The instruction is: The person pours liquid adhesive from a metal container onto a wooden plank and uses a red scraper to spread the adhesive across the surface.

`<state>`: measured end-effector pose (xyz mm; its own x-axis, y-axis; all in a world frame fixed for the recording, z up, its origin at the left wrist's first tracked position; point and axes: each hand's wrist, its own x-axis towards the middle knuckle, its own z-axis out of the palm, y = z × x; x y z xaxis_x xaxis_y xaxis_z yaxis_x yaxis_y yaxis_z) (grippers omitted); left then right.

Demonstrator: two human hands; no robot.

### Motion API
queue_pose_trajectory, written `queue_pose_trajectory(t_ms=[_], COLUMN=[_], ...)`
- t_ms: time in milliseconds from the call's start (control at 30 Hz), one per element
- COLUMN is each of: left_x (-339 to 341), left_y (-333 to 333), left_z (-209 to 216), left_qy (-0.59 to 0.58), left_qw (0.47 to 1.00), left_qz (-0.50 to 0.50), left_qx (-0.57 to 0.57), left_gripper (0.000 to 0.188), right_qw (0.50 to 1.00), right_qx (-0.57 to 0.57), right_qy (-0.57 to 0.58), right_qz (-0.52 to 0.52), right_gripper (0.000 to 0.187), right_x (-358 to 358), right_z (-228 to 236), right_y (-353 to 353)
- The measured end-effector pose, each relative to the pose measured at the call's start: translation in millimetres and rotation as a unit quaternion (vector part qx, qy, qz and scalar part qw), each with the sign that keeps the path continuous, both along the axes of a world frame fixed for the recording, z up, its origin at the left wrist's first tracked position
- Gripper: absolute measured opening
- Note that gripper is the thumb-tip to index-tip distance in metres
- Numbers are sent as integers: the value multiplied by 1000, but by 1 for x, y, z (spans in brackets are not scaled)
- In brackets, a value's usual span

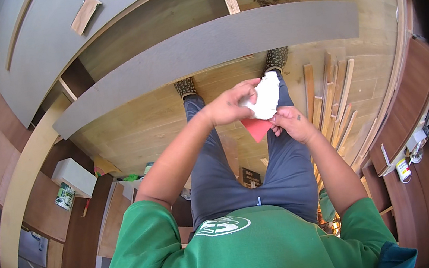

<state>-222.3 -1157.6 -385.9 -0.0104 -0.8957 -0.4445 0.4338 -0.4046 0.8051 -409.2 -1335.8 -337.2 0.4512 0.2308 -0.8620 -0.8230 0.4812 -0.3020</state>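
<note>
On the left, a long grey board [203, 53] lies across the wooden floor [131, 129] ahead of the person's feet, well apart from the hands. In the middle, held out over the legs, the left hand [229, 104] is closed over the top of a white cloth [265, 96]; it would do well to keep that hold firm so the cloth stays bunched. Just to the right and below, the right hand [292, 123] pinches the edge of a red card [256, 128] under the cloth, and should steady it, clear of the loose wooden strips [333, 101] on the floor.

White cloth [266, 96], red card [257, 128]
</note>
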Motion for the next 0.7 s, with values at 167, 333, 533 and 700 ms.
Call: queue_pose_trajectory(t_ms=[167, 333, 533, 700], left_x=[-27, -34, -50, -47], left_y=[2, 3, 3, 8], left_z=[23, 29, 12, -12], left_qy=[-99, -205, -179, 68], left_qw=[991, 962, 910, 821], left_qz=[89, 50, 244, 470], left_qx=[28, 173, 283, 318], left_gripper=[36, 30, 24, 23], right_qw=[995, 1000, 989, 973], right_qx=[-37, -22, -136, -211], right_qy=[-14, -5, -51, -94], right_qz=[87, 14, 4, 10], right_gripper=[25, 29, 31, 32], right_x=[7, 4, 7, 1], right_z=[10, 25, 31, 31], right_y=[-2, 21, 43, 54])
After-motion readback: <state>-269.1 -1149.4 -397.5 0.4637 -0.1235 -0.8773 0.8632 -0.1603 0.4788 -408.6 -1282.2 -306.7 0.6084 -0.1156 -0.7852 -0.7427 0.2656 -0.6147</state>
